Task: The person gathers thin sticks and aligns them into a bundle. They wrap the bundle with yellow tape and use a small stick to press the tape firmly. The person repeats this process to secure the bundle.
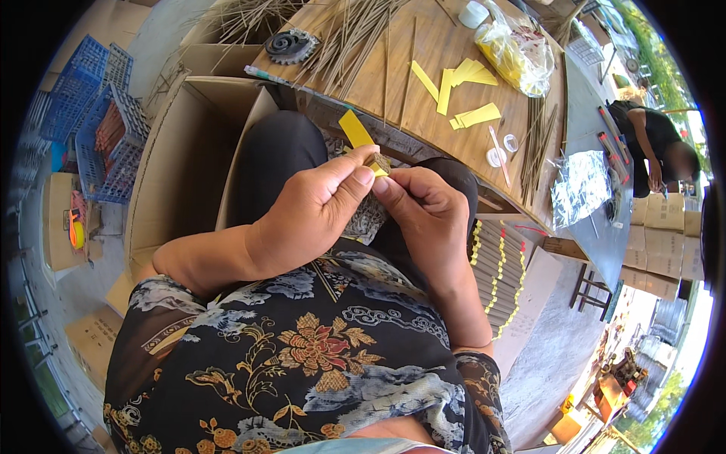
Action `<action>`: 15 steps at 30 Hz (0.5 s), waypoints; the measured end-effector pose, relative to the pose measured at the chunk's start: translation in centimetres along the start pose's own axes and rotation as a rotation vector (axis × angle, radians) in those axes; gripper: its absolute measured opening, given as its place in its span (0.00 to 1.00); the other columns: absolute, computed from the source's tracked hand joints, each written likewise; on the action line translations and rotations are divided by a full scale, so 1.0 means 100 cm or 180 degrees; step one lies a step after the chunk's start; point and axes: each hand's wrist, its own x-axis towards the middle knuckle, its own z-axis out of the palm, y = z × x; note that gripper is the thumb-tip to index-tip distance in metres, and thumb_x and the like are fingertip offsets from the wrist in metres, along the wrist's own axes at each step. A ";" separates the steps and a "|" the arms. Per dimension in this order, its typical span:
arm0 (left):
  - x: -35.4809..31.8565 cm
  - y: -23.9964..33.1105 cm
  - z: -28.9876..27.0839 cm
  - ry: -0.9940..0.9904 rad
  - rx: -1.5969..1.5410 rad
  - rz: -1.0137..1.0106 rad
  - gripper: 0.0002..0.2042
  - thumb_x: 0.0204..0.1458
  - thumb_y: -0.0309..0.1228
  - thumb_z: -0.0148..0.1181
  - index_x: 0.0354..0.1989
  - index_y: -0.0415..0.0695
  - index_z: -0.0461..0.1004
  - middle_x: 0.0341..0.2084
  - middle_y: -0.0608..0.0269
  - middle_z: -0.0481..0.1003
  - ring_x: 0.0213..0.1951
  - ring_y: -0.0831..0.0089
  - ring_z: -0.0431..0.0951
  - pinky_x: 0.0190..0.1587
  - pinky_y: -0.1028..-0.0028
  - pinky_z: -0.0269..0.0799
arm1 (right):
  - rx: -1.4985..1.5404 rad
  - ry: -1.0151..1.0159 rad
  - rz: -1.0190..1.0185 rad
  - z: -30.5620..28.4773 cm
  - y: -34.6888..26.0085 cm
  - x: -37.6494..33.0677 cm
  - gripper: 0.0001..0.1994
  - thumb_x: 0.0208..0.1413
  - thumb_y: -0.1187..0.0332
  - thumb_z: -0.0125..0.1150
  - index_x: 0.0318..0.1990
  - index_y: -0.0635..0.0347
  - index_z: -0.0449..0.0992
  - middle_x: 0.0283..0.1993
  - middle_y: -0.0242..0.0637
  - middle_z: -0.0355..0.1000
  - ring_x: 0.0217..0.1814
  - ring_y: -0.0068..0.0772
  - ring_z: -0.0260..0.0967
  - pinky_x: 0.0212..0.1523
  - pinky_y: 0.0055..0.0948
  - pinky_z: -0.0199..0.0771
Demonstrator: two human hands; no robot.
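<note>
Wrapping step in hand — both hands closed together on one bundle at frame centre.

The left hand (314,216) and right hand (423,216) meet thumb to thumb, pinching a small bundle of thin brown sticks (378,160) with a yellow paper strip (357,133) standing up from it, held over the lap just below the wooden table edge (393,113). More loose yellow paper strips (463,87) and loose brown sticks (355,38) lie on the table, upper centre. Judged: the strip is partly wound — the next move calls for rolling it tight around the bundle without letting the sticks splay.
</note>
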 end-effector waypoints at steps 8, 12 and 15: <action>-0.004 0.004 -0.005 -0.0509 -0.0056 0.0088 0.20 0.60 0.34 0.38 0.58 0.37 0.54 0.22 0.69 0.65 0.24 0.85 0.61 0.27 0.85 0.61 | 0.1181 -0.0578 0.0461 -0.006 0.009 -0.007 0.08 0.52 0.70 0.57 0.35 0.68 0.71 0.27 0.29 0.68 0.31 0.16 0.63 0.32 0.18 0.65; -0.004 0.006 -0.009 -0.0967 -0.0580 -0.0175 0.20 0.60 0.35 0.37 0.59 0.41 0.54 0.20 0.70 0.65 0.22 0.87 0.61 0.24 0.87 0.60 | 0.1839 -0.1142 0.0150 -0.012 0.005 -0.002 0.08 0.52 0.73 0.55 0.36 0.69 0.70 0.32 0.34 0.69 0.34 0.22 0.68 0.36 0.20 0.68; -0.001 0.003 -0.011 -0.1341 -0.0952 -0.0352 0.22 0.59 0.37 0.38 0.61 0.44 0.51 0.21 0.70 0.65 0.21 0.88 0.61 0.22 0.87 0.60 | 0.1950 -0.1466 -0.0257 -0.016 0.017 0.001 0.08 0.51 0.74 0.56 0.36 0.71 0.69 0.35 0.39 0.68 0.36 0.29 0.70 0.37 0.24 0.70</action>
